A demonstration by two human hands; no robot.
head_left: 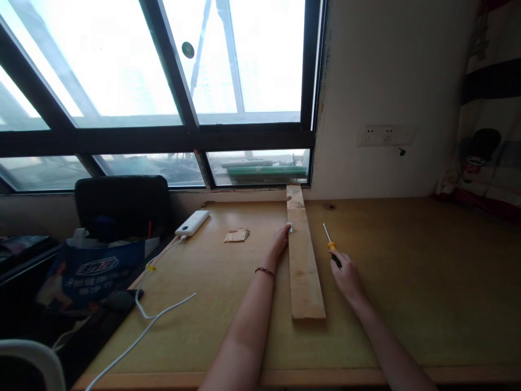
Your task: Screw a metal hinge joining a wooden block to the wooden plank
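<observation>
A: Biggest first, what's the count?
B: One window (185, 136), dark frame, far side; one table (228, 331) in front of it; one black chair (122, 198) at far left

A: Containers?
B: One, a blue bag (122, 285), left of the table; something red and thin plus something whitish stick up at its top, rest too dark to tell

A: Next size down?
B: One wooden board (303, 260), flat on the table, running near to far, far end by the window; two hands, apart, one each side of it

A: Hand states?
B: Left hand (279, 243) at the board's left edge, fingers pinched on a small metal piece (289, 227), just one seen; right hand (345, 273) just right of the board, wrapped round the handle of one screwdriver (332, 246), yellow and black, shaft pointing far and slightly left, tip clear of the board

A: Leftovers?
B: One white power bank (192, 223) at the table's far left, white cable (158, 315) plugged into its near end, one length or two, cannot tell; smallest, one pile of flat pieces (235, 235) between power bank and board, too small to count
</observation>
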